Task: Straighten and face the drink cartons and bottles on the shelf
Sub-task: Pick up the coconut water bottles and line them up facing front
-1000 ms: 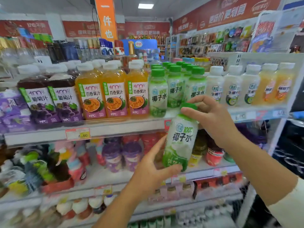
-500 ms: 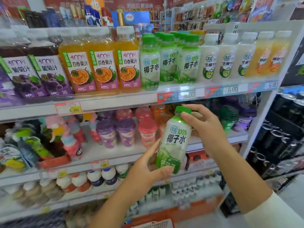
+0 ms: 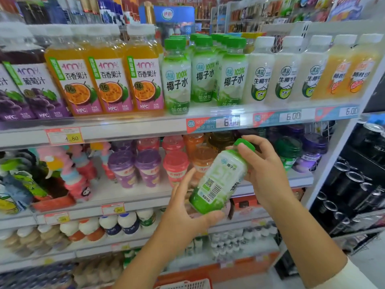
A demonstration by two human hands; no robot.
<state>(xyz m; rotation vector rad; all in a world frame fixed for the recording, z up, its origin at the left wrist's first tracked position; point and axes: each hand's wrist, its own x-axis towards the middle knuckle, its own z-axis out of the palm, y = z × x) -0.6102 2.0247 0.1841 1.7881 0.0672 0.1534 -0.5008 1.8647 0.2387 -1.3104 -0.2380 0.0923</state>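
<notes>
Two hands are gripping a tilted bottle (image 3: pixel 216 180) below the top shelf (image 3: pixel 125 131): right hand (image 3: pixel 267 174) pinching its cap (image 3: pixel 245 144), left hand (image 3: pixel 183 217) cupping its base, probably turning the barcode side away.

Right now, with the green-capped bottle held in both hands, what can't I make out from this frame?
All head view:
- Coconut water bottle: front label mostly faces away; the barcode side's print is too blurred to read.
- Its cap: partly covered by the right hand.
- Its base: partly hidden by the left hand.
- Grape juice bottles: cut off by the left edge.
- Lowest shelf's bottles: blurred.
</notes>
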